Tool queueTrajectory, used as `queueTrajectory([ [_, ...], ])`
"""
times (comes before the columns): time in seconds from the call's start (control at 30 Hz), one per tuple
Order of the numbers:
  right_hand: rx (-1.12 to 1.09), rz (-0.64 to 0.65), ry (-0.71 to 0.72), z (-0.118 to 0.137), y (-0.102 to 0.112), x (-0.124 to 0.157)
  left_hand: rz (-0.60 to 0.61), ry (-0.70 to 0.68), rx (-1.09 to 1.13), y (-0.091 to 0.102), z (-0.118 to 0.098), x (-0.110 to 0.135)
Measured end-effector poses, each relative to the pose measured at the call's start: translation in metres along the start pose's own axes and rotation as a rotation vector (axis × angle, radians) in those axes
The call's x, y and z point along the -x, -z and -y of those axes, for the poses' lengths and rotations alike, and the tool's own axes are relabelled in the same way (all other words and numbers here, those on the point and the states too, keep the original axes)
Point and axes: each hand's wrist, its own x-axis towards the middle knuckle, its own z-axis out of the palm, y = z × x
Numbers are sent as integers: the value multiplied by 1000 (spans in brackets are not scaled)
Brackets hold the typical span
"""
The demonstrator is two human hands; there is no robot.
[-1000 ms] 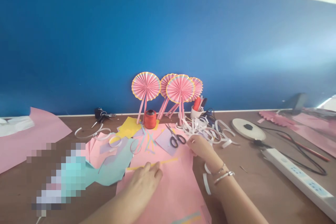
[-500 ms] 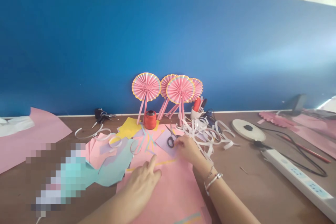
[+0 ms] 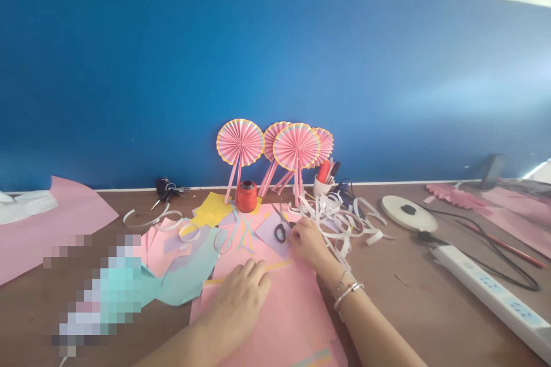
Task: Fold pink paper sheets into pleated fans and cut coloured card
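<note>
My left hand (image 3: 245, 298) lies palm down on a large pink paper sheet (image 3: 293, 309) with a yellow strip along its far edge. Its fingers are stretched forward, close together, and slightly bent. My right hand (image 3: 307, 241), with bracelets at the wrist, has its fingers curled at a handle of the dark scissors (image 3: 280, 233). One handle loop shows; the other is partly covered by my fingers. The scissors rest over a lilac paper piece (image 3: 267, 230), blades pointing away. Thin blue and yellow paper strips (image 3: 245, 232) lie just left of them.
Pink folded-paper fans (image 3: 240, 143) lean on the blue wall behind a red thread spool (image 3: 247, 198). Curled white strips (image 3: 340, 218) lie right of the scissors. Farther right are a pale round lid (image 3: 407, 215) and a power strip (image 3: 486, 287). Keys (image 3: 166, 189) sit at the back left.
My left hand has gone from a pointing shape with the index finger out to lying flatter on the pink sheet, fingers together. My right hand has barely shifted at the scissors.
</note>
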Motion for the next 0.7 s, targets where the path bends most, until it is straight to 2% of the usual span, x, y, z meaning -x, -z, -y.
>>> queueTrajectory([
  [0.1, -45, -24, 49, 4, 6, 1, -81, -179, 89, -4, -2, 0],
  [0.2, -173, -26, -60, 11, 16, 0, -86, -307, 138, -7, -2, 3],
  [0.3, -397, 74, -228, 16, 25, -1, -54, -258, 157, -7, -2, 6],
  [0.47, -736, 309, -315, 24, 27, 1, 56, -172, 86, -1, -3, 8],
  [0.6, -804, 452, -377, 32, 28, 7, 1, -177, 40, -6, -3, 7],
  [0.7, -765, 533, -348, 38, 31, 10, -25, -179, 36, -10, -3, 6],
])
